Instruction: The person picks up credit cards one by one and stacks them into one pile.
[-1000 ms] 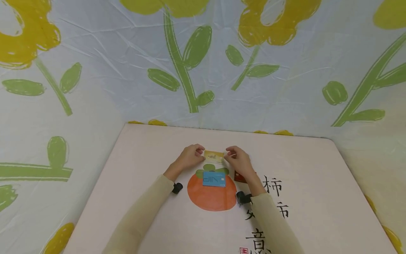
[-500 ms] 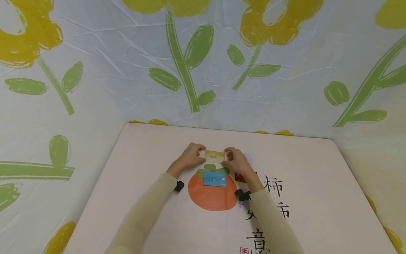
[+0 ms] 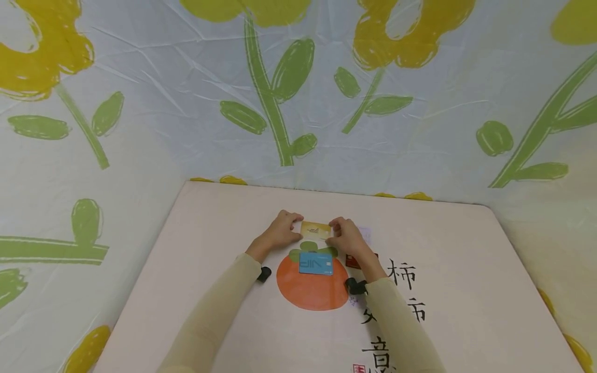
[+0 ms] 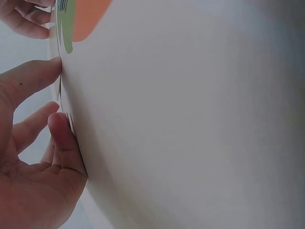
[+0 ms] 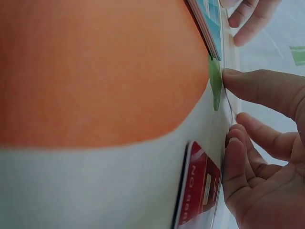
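Note:
A gold card (image 3: 315,230) lies between my two hands above the printed persimmon. My left hand (image 3: 281,230) holds its left end, thumb at the near corner and index finger at the far one. At its right end my right hand (image 3: 347,237) does the same, the other fingers curled beside it. Nearer me, a blue card marked VIP (image 3: 315,263) lies on the orange print; in the right wrist view it tops a stack of several layers. A red card (image 5: 199,186) lies on the table near my right hand, partly hidden by the forearm in the head view.
The pale table mat (image 3: 224,217) carries a persimmon print (image 3: 312,295) and black written characters (image 3: 403,274). A pale purple patch (image 3: 366,234) shows right of my right hand. Behind the table hangs a flowered cloth (image 3: 196,140). Dark wrist cameras (image 3: 356,286) sit low over the mat.
My fingers have closed in around the gold card's ends, the right thumb sliding toward its near corner. The pale purple patch shows more. The blue and red cards stay put.

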A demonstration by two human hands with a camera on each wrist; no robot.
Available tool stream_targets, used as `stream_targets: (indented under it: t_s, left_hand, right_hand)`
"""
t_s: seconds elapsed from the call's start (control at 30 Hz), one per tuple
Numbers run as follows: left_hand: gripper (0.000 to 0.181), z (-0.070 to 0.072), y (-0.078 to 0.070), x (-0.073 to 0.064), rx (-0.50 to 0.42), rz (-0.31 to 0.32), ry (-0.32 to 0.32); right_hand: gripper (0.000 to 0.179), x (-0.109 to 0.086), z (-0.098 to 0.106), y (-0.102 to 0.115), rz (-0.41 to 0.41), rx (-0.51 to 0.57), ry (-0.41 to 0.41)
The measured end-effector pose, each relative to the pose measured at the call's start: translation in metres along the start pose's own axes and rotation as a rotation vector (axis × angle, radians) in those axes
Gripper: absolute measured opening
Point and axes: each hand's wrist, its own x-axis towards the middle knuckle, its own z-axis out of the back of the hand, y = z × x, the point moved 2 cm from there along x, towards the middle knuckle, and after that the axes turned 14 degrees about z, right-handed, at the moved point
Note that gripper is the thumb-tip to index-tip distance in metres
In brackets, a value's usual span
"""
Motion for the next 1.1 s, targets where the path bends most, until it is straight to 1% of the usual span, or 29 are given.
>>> stream_targets:
  t_s: [0.17, 0.27, 0.43, 0.6, 0.8, 0.93, 1.0, 1.1]
  left_hand:
    - [0.049, 0.0, -0.002, -0.001, 0.001, -0.001, -0.009]
    - [0.046, 0.001, -0.004, -0.002, 0.006, -0.013, -0.022]
    - [0.042, 0.002, -0.007, -0.003, -0.035, -0.034, -0.04]
    - [0.038, 0.003, -0.009, -0.003, -0.084, -0.011, -0.039]
    - [0.032, 0.003, -0.008, -0.003, -0.117, -0.007, -0.078]
    - [0.029, 0.002, -0.008, -0.005, -0.139, -0.01, -0.088]
    - [0.028, 0.003, -0.009, -0.007, -0.15, -0.012, -0.092]
    - [0.027, 0.005, -0.01, -0.009, -0.166, -0.033, -0.105]
  right_hand:
    - [0.046, 0.0, 0.001, 0.0, 0.001, 0.025, -0.003]
    - [0.044, 0.001, 0.001, 0.001, -0.001, 0.05, -0.013]
    - [0.039, 0.002, 0.001, 0.005, -0.03, 0.076, -0.046]
    - [0.033, 0.001, 0.001, 0.008, -0.082, 0.064, -0.071]
    - [0.022, 0.001, 0.0, 0.009, -0.107, 0.039, -0.124]
    - [0.018, 0.0, 0.0, 0.007, -0.106, 0.051, -0.152]
    - [0.017, -0.002, 0.001, 0.008, -0.088, 0.059, -0.171]
    - [0.016, -0.005, 0.004, 0.01, -0.045, 0.082, -0.197]
